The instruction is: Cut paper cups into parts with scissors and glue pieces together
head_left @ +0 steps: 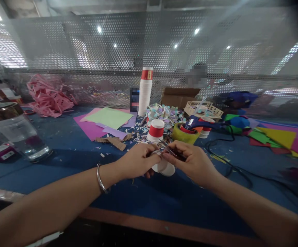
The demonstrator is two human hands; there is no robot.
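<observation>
White paper piece (pixel 160 167), one, at six o'clock from the red-banded cup (pixel 156 131): probably light, bendable, easily creased, best pinched by its edge; left hand (pixel 144 158) fingers clamped on it, right hand's (pixel 193 162) closed around scissors (pixel 170 150).

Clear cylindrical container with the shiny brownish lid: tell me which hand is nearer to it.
Left. The left hand is to the right of the container, not touching it; the right hand is farther right.
</observation>
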